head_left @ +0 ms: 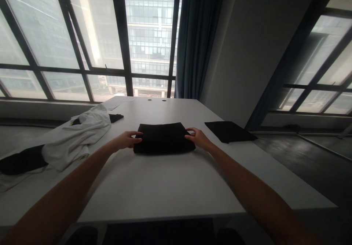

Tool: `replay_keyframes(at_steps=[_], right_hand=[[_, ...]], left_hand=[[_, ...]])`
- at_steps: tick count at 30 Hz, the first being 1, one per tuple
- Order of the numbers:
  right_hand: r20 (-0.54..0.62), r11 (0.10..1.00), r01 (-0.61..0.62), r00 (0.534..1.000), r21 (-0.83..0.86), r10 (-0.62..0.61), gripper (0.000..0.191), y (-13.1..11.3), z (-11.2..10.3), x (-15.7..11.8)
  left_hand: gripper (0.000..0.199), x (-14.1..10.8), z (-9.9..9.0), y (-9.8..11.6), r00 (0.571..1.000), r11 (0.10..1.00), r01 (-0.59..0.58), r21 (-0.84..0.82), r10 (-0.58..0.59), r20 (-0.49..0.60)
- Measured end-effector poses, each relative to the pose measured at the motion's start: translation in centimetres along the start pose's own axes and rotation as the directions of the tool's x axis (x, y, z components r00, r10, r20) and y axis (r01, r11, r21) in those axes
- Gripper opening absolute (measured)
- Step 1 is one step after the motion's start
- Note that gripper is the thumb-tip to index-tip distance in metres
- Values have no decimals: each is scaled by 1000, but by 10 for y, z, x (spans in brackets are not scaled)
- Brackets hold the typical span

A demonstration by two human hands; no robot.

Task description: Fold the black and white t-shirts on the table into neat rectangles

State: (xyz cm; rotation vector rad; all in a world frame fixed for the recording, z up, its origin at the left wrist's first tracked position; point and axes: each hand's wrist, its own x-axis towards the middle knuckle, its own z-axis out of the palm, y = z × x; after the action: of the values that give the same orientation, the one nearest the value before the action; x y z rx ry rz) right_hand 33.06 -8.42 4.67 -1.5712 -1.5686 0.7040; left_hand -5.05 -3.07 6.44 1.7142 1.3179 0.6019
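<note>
A black folded cloth, perhaps a garment (164,138), lies as a neat rectangle in the middle of the white table (162,186). My left hand (126,141) pinches its left edge between thumb and fingers. At the opposite edge, my right hand (198,138) grips the right side the same way. The near edge of the bundle looks thick, with layers folded over. To the right, a second flat black folded cloth (229,131) rests on the table near its right edge, apart from my right hand.
Crumpled white cloth (82,131) mixed with black pieces (23,159) lies along the table's left side. Sheets of paper (118,102) sit at the far left end. Two round dark fittings (164,100) show near the far edge. A blue curtain (198,40) hangs behind.
</note>
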Motion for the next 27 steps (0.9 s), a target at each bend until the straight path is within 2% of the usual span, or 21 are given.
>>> replay_keyframes(at_steps=[5, 9, 12, 14, 15, 17, 18, 20, 21, 22, 23, 25, 27], right_hand=[[41, 979, -82, 995, -187, 91, 48, 5, 3, 4], [75, 922, -58, 993, -382, 93, 48, 2, 4, 6], [110, 865, -77, 983, -496, 150, 48, -5, 0, 3], [81, 807, -91, 982, -583, 170, 58, -12, -1, -2], [43, 771, -86, 989, -631, 145, 65, -16, 0, -6], [-32, 709, -16, 999, -705, -9, 73, -23, 7, -11], [-40, 692, 57, 992, -719, -122, 72, -26, 13, -14], [30, 670, 261, 941, -695, -336, 66, -29, 30, -15], [96, 657, 358, 911, -663, -401, 63, -28, 40, -14], [166, 650, 427, 890, -628, -425, 60, -26, 49, -12], [233, 652, 463, 881, -600, -411, 58, -23, 57, -10], [330, 681, 456, 889, -573, -317, 56, -16, 67, -6], [366, 711, 413, 902, -569, -231, 57, -10, 69, -3]], left_hand=[[75, 2, 5, -5, 994, 983, 68, 169, -82, 73], [73, 3, 8, -7, 992, 937, 25, 348, -67, 107], [74, 1, 7, -3, 988, 893, 19, 449, -87, 131], [66, -3, 8, 3, 993, 834, 10, 552, -73, 93], [58, -5, 10, 6, 999, 788, -8, 616, -22, 42], [43, -8, 18, 13, 980, 688, -79, 721, 187, -71], [41, -9, 26, 16, 944, 649, -136, 748, 314, -101], [47, -7, 46, 18, 853, 599, -302, 742, 517, -71], [50, -5, 57, 17, 820, 581, -386, 717, 572, -23], [53, -2, 68, 15, 805, 569, -449, 689, 592, 35], [56, 1, 78, 12, 811, 569, -482, 667, 577, 93], [61, 8, 92, 4, 852, 592, -480, 647, 491, 183], [65, 13, 95, -3, 884, 615, -448, 649, 415, 217]])
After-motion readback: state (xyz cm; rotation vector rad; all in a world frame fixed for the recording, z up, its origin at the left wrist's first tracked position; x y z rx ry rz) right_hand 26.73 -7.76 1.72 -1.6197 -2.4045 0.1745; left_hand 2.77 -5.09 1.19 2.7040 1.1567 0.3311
